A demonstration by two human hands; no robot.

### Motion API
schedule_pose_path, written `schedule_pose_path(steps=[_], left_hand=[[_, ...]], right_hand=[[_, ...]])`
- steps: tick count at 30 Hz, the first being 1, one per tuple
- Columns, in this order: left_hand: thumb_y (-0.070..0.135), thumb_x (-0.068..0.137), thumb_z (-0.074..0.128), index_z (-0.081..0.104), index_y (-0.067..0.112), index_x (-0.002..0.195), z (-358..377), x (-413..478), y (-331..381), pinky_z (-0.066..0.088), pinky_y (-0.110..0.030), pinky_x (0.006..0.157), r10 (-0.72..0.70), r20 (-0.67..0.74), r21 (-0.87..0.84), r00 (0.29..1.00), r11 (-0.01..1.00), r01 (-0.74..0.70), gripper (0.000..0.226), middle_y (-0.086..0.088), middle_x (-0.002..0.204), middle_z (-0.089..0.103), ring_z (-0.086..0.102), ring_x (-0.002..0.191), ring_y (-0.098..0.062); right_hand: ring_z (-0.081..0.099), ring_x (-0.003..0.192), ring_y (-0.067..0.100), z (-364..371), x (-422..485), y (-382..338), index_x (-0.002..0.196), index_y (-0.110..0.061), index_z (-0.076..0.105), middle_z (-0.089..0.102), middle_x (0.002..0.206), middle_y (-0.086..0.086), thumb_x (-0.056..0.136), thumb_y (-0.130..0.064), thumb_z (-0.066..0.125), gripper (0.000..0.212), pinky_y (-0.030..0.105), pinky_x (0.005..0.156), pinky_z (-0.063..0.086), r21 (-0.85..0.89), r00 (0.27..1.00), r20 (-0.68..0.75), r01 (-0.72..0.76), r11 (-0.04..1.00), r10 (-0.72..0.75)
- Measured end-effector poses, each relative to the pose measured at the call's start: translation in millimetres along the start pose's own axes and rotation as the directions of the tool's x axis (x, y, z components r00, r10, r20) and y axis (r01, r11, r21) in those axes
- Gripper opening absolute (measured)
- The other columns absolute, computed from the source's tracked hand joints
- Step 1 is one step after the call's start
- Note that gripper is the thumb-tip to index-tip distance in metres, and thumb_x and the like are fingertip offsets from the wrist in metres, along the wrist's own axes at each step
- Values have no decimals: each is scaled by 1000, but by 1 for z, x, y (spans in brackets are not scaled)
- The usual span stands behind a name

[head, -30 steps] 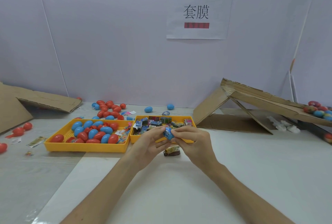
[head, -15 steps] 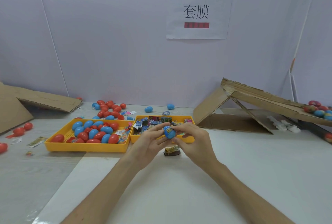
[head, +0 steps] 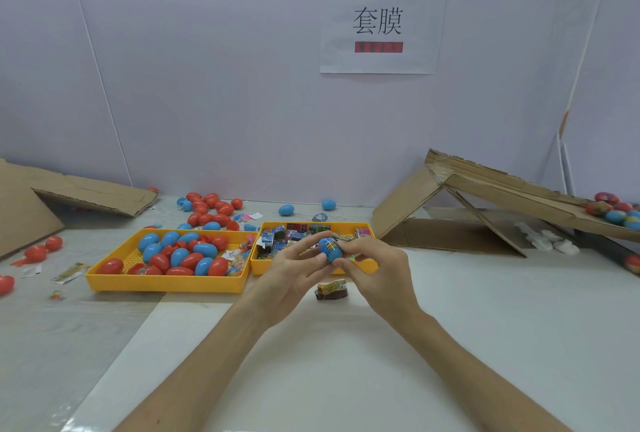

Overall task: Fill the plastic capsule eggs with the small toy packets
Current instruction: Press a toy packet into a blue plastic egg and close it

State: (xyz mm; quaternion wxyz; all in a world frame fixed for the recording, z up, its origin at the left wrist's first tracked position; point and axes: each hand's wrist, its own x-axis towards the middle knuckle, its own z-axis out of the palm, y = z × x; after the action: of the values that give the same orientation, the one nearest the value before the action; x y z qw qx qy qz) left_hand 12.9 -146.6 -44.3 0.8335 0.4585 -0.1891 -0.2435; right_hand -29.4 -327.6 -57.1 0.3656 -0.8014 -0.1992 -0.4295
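Now both hands, left hand (head: 294,267) and right hand (head: 377,268), pinch the blue egg (head: 330,249) above the packet tray (head: 256,267), probably pressing a packet inside.

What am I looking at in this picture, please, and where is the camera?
No machine here: a person works with two bare hands, filmed by a camera worn on the head, looking forward and down. The left hand and right hand together pinch a small blue plastic capsule egg with a printed packet showing at its top. Behind, one yellow plastic tray holds red and blue eggs, another yellow tray small toy packets. One folded packet lies on the white table.
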Motion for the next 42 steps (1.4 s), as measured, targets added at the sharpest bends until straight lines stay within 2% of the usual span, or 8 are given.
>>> schedule_pose_path(steps=[7, 13, 21, 27, 30, 33, 36, 42], left_hand=[[5, 79, 73, 63, 13, 130, 2, -1, -2, 58, -31, 88, 55, -12, 140, 998, 989, -53, 53, -14, 123, 71, 68, 117, -28], [3, 77, 75, 65, 12, 125, 0, -1, -2, 59, -31, 83, 65, -15, 137, 998, 989, -63, 49, -14, 118, 72, 70, 111, -28], [-1, 78, 77, 64, 6, 124, -6, 0, -2, 58, -36, 88, 35, 0, 165, 999, 986, -35, 48, -16, 115, 72, 70, 110, -32], [-4, 78, 75, 65, 7, 121, -6, 1, -2, 59, -33, 83, 27, -50, 196, 998, 980, -17, 45, -14, 113, 73, 71, 107, -33], [-5, 83, 72, 63, 8, 125, -3, 1, -4, 59, -37, 88, 39, -62, 196, 997, 980, -26, 45, -17, 120, 69, 69, 111, -33], [4, 87, 70, 60, 10, 132, 1, 0, -5, 59, -36, 91, 31, -38, 140, 999, 990, -25, 46, -18, 126, 68, 67, 117, -32], [13, 89, 69, 60, 12, 134, 4, -1, -3, 58, -37, 94, 29, -20, 115, 999, 993, -27, 46, -16, 128, 68, 66, 120, -30], [11, 81, 71, 62, 11, 129, 3, -1, -3, 59, -29, 84, 68, -49, 163, 996, 985, -59, 49, -12, 118, 73, 70, 113, -27]], right_hand=[[67, 85, 9, 0, 1, -3, 100, -8, 77, 75, 94, -2, 79, -9, 84, 22, 25, 75, 57, 26, 999, 9, -32, 999, 32], [69, 86, 10, 0, 1, -4, 101, -9, 77, 75, 95, -2, 80, -10, 83, 22, 29, 74, 59, 71, 997, 25, -76, 995, 74], [70, 85, 9, 0, -1, -2, 101, -9, 76, 74, 91, -4, 80, -11, 83, 22, 32, 73, 59, 91, 993, 75, -101, 991, 95], [70, 85, 8, 1, -1, 1, 103, -11, 77, 75, 92, -6, 80, -13, 83, 24, 29, 74, 60, 113, 986, 105, -138, 984, 126], [71, 84, 8, 1, 0, 1, 102, -14, 76, 75, 92, -11, 81, -12, 82, 21, 26, 74, 59, 153, 979, 111, -184, 971, 168], [72, 83, 6, 2, 1, 1, 98, -20, 76, 75, 91, -16, 82, -11, 82, 20, 19, 74, 56, 208, 968, 98, -247, 946, 231], [72, 83, 7, 1, 2, 3, 99, -16, 77, 75, 91, -15, 82, -11, 82, 18, 18, 73, 56, 227, 959, 92, -282, 932, 268], [72, 84, 7, 2, 0, 2, 99, -12, 77, 75, 91, -12, 83, -10, 81, 17, 19, 74, 56, 211, 961, 113, -270, 939, 251]])
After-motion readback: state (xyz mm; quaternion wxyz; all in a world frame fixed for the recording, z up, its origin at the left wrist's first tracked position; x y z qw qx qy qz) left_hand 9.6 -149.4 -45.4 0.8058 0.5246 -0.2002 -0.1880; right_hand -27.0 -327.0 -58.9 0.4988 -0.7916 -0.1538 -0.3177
